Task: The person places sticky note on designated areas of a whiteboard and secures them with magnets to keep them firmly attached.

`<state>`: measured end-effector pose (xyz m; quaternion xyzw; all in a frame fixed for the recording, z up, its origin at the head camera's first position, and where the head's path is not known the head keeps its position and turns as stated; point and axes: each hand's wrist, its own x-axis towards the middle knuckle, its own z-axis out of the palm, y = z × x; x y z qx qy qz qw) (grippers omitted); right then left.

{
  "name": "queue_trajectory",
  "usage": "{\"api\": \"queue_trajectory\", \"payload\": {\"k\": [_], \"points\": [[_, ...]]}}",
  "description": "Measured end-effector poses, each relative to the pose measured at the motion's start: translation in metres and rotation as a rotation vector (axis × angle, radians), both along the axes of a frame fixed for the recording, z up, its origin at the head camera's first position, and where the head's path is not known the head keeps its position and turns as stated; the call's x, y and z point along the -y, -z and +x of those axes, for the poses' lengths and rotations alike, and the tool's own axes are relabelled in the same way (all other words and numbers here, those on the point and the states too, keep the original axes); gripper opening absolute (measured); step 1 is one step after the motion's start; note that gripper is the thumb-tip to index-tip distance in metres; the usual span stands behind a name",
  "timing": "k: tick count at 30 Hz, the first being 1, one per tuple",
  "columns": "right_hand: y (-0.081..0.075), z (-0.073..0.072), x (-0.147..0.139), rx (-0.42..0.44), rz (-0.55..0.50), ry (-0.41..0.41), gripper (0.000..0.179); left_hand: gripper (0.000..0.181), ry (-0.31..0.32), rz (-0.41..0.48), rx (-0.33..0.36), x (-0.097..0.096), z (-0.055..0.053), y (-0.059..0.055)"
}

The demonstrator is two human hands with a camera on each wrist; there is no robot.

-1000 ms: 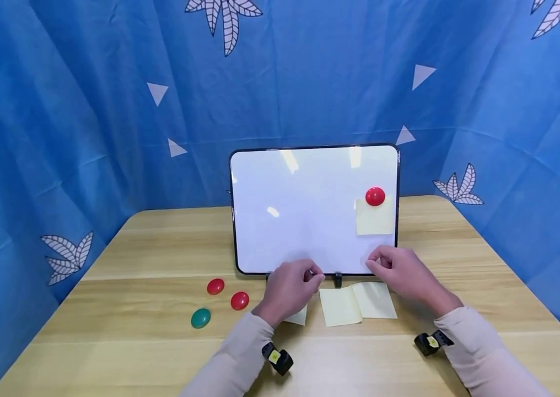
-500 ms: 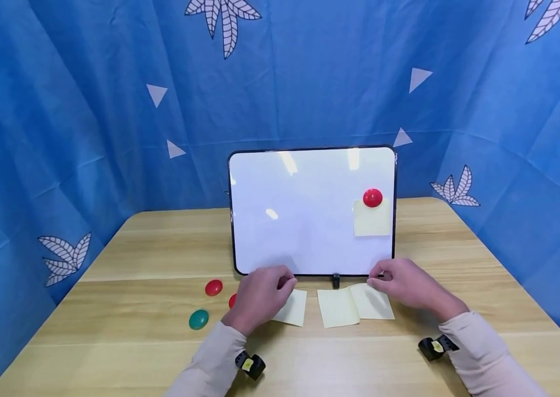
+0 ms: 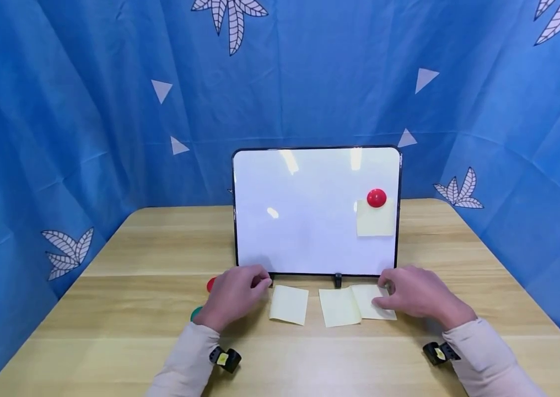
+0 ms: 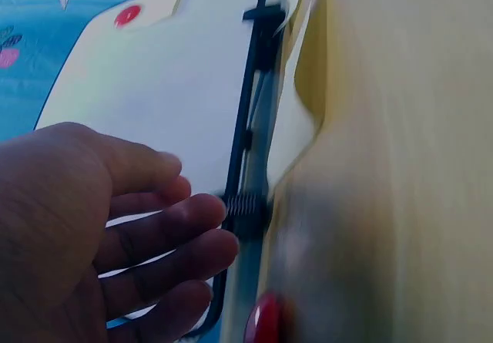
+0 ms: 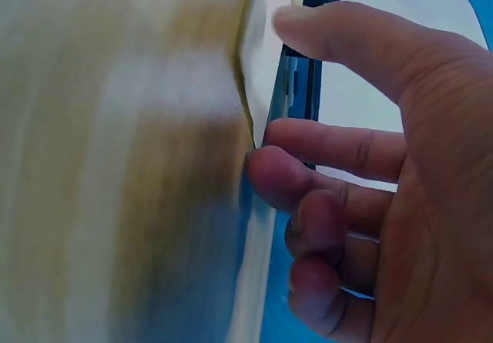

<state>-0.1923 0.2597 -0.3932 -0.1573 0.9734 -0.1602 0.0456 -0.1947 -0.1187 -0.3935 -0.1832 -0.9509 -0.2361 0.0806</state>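
Note:
My left hand (image 3: 237, 295) is over the table left of a pale yellow sticky note (image 3: 289, 305), fingers loosely bent and holding nothing. It partly covers a red round magnet (image 3: 211, 284) and a green one (image 3: 195, 314). Beneath its fingertips, a red magnet (image 4: 266, 324) shows in the left wrist view. On the right, my right hand (image 3: 419, 295) reaches over the edge of another sticky note (image 3: 366, 300), which overlaps a neighbouring sticky note (image 3: 338, 307). Its thumb and bent fingers are spread apart, with fingertips right at the paper in the right wrist view.
A black-framed whiteboard (image 3: 300, 215) stands behind the notes on small black feet (image 3: 338, 280). On its right side, a red magnet (image 3: 376, 198) holds up a sticky note (image 3: 375, 221). A blue patterned curtain (image 3: 310, 82) encloses the wooden table (image 3: 310, 364).
My left hand has moved left, uncovering the left sticky note and covering the magnets. My right hand has come down from the board's lower edge to the right note, its thumb and finger parting.

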Motion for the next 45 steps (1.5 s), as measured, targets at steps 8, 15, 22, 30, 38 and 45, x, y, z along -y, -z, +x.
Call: {"api": "queue_trajectory", "payload": {"k": [8, 15, 22, 30, 38, 45], "points": [[-0.001, 0.003, -0.001, 0.053, 0.008, 0.032, 0.045, 0.003, -0.033, 0.013, 0.033, 0.024, -0.005, -0.007], [-0.002, 0.003, -0.003, 0.076, -0.017, 0.032, 0.050, 0.011, -0.086, 0.019, 0.187, 0.036, -0.004, -0.010], [-0.001, 0.001, -0.006, 0.098, -0.019, 0.024, 0.046, 0.020, -0.067, 0.048, 0.313, 0.042, 0.001, -0.009], [0.001, 0.002, -0.006, 0.172, -0.053, 0.049, 0.039, 0.028, -0.037, 0.023, 0.366, 0.045, 0.001, -0.004], [0.003, 0.002, -0.007, 0.199, -0.299, -0.014, 0.031, 0.031, -0.047, 0.015, 0.370, 0.048, 0.002, 0.000], [0.003, 0.002, -0.008, 0.248, -0.478, -0.094, 0.034, 0.031, -0.047, 0.009, 0.362, 0.049, 0.003, 0.003]]}}
